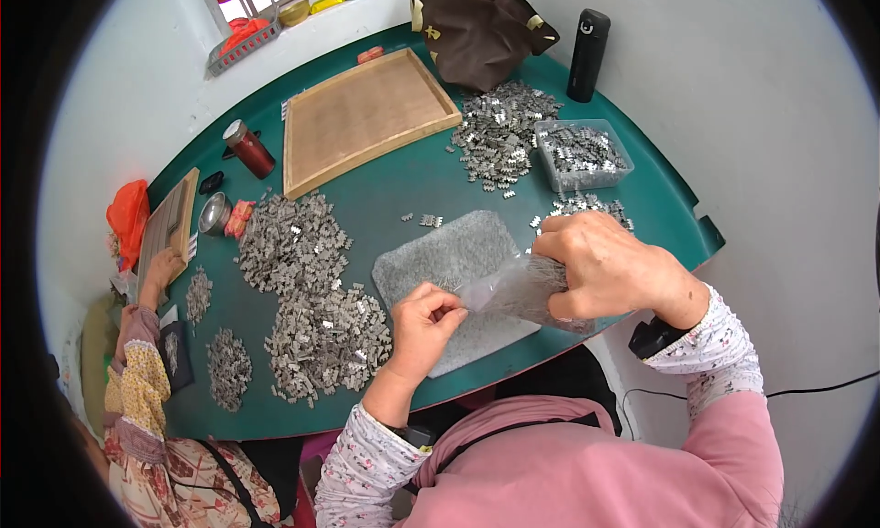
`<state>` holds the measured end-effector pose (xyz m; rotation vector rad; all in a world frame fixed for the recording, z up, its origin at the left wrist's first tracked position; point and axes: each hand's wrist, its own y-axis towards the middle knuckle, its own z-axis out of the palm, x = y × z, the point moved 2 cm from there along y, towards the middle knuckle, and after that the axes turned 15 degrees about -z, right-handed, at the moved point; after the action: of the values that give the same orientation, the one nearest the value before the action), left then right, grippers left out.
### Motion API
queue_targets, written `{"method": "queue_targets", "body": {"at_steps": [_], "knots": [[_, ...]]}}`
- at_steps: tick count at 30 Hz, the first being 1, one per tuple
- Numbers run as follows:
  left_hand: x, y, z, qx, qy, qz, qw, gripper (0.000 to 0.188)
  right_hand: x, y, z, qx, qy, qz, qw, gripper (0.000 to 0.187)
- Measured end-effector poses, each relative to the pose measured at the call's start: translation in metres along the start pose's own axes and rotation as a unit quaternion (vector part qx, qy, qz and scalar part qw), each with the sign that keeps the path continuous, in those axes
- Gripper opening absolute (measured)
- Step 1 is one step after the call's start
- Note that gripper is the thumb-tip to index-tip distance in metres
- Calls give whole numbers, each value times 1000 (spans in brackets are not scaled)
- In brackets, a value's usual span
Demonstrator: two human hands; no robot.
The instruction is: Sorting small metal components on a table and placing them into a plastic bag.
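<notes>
A clear plastic bag is stretched between my hands, with a mass of thin grey pieces inside that are too fine to make out. My right hand is closed around the full part of the bag from above. Thumb and fingertips of my left hand pinch the bag's narrow end. Both hands are above the near part of a grey felt mat. On the mat, by the bag's narrow end, some thin pin-like bits show. Small metal pieces lie just beyond my right hand.
Left of the mat are large heaps of small toothed metal pieces. Farther back stand a wooden tray, a brown bag, a clear tub of pieces and a black flask. At the left, another person's hand touches a wooden-framed board.
</notes>
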<state>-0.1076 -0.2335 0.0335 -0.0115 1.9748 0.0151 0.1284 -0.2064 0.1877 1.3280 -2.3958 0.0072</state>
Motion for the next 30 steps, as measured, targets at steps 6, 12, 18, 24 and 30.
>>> {"method": "queue_targets", "body": {"at_steps": [6, 12, 18, 24, 30], "knots": [[-6, 0, 13, -10, 1, 8, 1000, 10, 1, 2, -11, 20, -29, 9, 999, 25], [1, 3, 16, 34, -11, -40, 999, 7, 0, 4, -11, 33, -40, 3, 999, 27], [5, 2, 17, 22, -52, -28, 998, 11, 3, 11, -16, 67, -45, 0, 997, 26], [6, 1, 13, 19, -94, -51, 994, 10, 7, 15, -16, 42, -66, -22, 997, 26], [11, 4, 8, 42, -73, -35, 996, 8, 5, 19, -18, 47, -50, -16, 997, 26]]}}
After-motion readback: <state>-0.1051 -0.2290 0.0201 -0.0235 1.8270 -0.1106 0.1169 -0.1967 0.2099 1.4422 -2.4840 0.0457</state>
